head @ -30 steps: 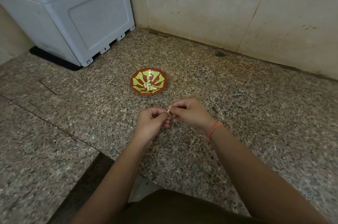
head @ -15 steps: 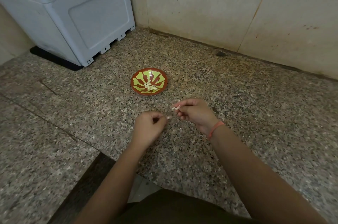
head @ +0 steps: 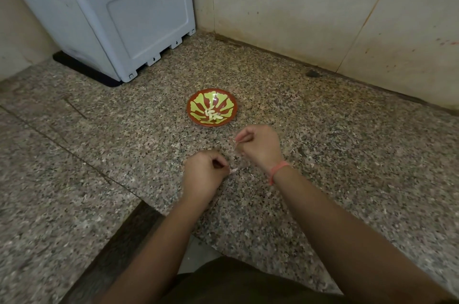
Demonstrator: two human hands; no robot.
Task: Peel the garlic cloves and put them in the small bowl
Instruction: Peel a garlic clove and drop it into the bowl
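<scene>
A small red-brown bowl [head: 224, 95] with a green pattern sits on the speckled granite [head: 347, 154]. Several peeled garlic cloves [head: 213, 115] lie in its middle. My right hand [head: 259, 146], with an orange band at the wrist, hovers just below and right of the bowl. Its curled fingers pinch a pale garlic clove [head: 236, 140], which is mostly hidden. My left hand [head: 203, 172] is lower and to the left, apart from the right. Its fingers are curled, and a small pale scrap of garlic skin [head: 233, 171] shows at the fingertips.
A grey plastic box [head: 111, 18] stands at the back left on a black mat [head: 82, 70]. Beige wall tiles [head: 298, 6] close off the back. The granite slab ends in a dark edge [head: 119, 241] at the lower left. Small pale flecks lie near my hands.
My hands were together on the clove. They have since pulled apart: the right hand moved up toward the bowl with the clove, and the left hand dropped down and left with the scrap of skin.
</scene>
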